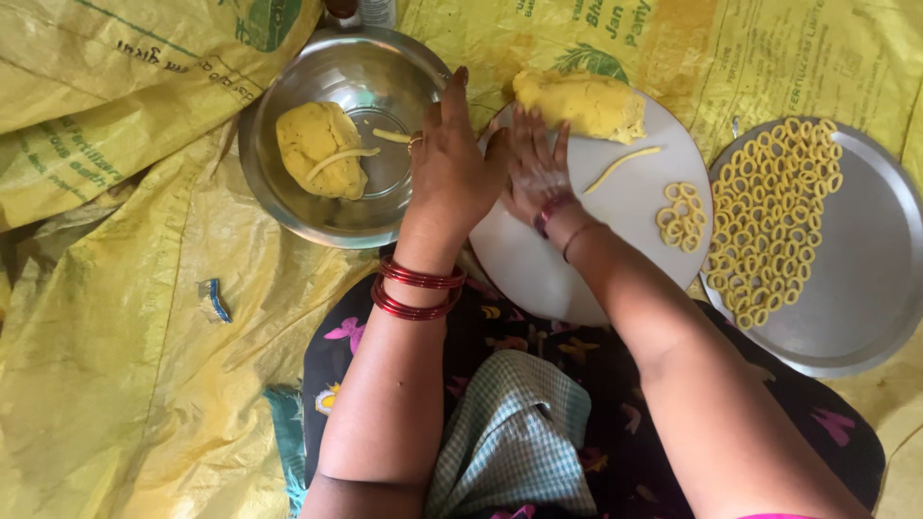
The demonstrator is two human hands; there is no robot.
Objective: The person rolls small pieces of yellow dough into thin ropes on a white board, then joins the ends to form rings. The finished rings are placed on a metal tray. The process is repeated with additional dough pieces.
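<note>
Right hand [536,173] flat, fingers spread, holding nothing, pressed on the round white board [538,274] beside the yellow dough lump [580,101] at its 12 o'clock — left hand [452,163] upright, open, empty, touching it — best rolled with light, even palm pressure.

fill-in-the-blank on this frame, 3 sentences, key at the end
1. The lump of dough left of the left hand lies in a steel ____.
2. The right hand rests on a round white ____.
3. The steel plate at the right holds many dough ____.

Missing words: bowl; board; rings
</note>
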